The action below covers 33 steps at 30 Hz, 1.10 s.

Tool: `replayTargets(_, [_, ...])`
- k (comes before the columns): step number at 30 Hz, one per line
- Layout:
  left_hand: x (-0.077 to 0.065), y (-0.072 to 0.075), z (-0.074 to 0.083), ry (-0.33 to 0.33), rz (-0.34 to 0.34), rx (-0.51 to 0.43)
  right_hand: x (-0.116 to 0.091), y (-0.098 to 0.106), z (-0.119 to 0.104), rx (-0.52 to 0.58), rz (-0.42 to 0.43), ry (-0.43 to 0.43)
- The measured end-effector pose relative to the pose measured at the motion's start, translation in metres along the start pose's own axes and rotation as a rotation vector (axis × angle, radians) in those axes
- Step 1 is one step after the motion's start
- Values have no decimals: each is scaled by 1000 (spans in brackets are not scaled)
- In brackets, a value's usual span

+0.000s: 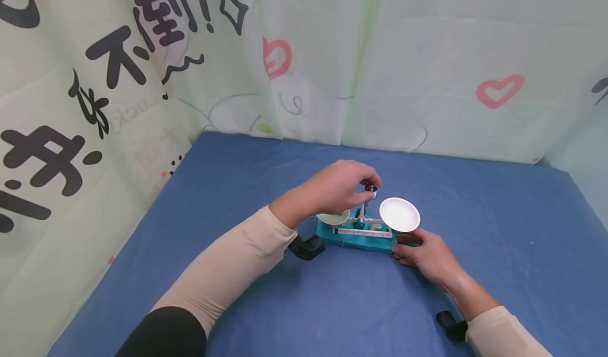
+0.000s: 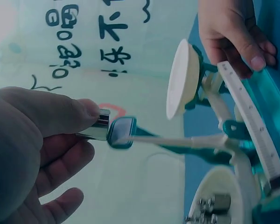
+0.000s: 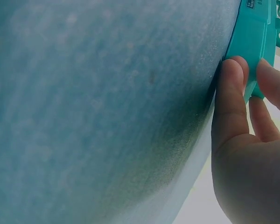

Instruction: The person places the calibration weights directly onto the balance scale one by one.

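A small teal balance scale (image 1: 356,243) with a white beam stands on the blue-covered table. My left hand (image 1: 338,188) pinches a shiny metal cylinder weight (image 2: 101,126) between thumb and fingers, right beside the scale's pointer plate (image 2: 122,130). Several metal weights (image 2: 218,203) lie in the left pan (image 1: 334,219), which sits partly behind my left hand in the head view. The white right pan (image 1: 399,214) appears higher. With thumb and fingers my right hand (image 1: 431,257) holds the right end of the teal base (image 3: 249,42).
Blue cloth (image 1: 356,309) covers the table around the scale. Behind it and along the left hangs a pale curtain (image 1: 418,56) with dark characters and pink hearts. Black wrist devices (image 1: 307,247) hang under both forearms, close to the table.
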<state>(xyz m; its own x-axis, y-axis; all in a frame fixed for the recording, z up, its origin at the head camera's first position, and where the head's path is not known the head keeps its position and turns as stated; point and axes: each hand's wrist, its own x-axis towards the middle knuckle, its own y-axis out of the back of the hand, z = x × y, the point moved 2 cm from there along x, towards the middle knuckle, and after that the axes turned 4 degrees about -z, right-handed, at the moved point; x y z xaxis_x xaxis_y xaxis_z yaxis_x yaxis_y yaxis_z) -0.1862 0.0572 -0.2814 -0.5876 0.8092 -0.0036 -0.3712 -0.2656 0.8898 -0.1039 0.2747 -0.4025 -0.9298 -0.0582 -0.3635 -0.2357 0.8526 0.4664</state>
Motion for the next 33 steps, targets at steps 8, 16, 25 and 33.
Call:
replayTargets(8, [19,-9,20,-29,-12,152,-1,1,1,2,-5,18])
replayTargets(16, [36,-21,30,-20,-56,186,-4,-1,-1,19,5,30])
replayTargets(25, [46,-33,31,20,-76,226,-5,0,-1,46,1,41])
replayTargets(33, [48,-39,31,28,-89,265,-6,-1,0,19,6,42])
